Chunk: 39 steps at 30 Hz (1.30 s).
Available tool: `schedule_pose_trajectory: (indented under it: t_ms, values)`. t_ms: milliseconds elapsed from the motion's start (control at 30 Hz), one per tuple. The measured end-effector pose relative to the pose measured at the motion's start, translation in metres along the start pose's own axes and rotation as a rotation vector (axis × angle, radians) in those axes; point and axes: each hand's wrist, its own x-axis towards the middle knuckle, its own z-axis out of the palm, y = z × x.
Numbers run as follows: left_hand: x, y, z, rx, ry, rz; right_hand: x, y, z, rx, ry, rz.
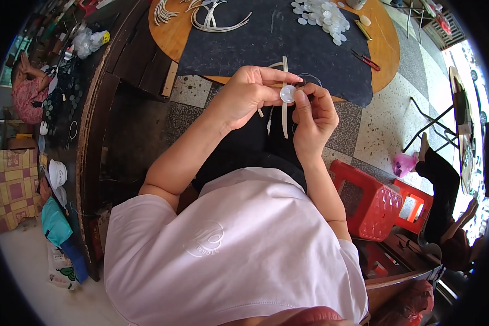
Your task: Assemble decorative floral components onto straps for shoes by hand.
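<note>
Over my lap, in front of the table edge, both my hands meet at a round, pearly white disc (288, 93). It lies against a narrow cream headband (285, 126), which runs up and down behind it. My left hand (247, 91) is closed, its thumb and fingers pinching the headband beside the disc. My right hand (316, 115) is closed too, with thumb and fingertips gripping the disc's right edge. A thin clear thread (313, 76) loops above the right fingers. A dark patch shows by those fingertips, too small to make out.
On the dark mat (244, 54) lie more cream headbands (217, 24), a heap of white discs (326, 19) and red-handled snips (367, 60). A red plastic stool (367, 204) stands to my right. Other people sit at left (30, 95) and right (443, 190).
</note>
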Motion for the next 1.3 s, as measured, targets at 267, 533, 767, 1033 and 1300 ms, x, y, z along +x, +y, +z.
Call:
schedule_pose_trajectory:
  t_ms: [267,533,767,1033,1300]
  values:
    - [0.003,0.004,0.001,0.059,0.03,-0.048,0.002,-0.003,0.0,-0.087,-0.021,-0.01]
    - [0.003,0.003,0.002,0.115,0.035,-0.022,0.004,-0.003,-0.002,-0.281,-0.058,-0.035]
    - [0.009,-0.003,0.0,0.154,0.104,0.021,0.007,-0.002,-0.001,-0.396,-0.079,0.018]
    - [0.011,0.0,0.001,0.221,0.104,-0.01,0.013,-0.007,-0.003,-0.396,-0.09,0.052]
    - [0.011,0.002,0.006,0.169,0.072,-0.013,0.067,-0.022,-0.014,-0.367,-0.151,0.022]
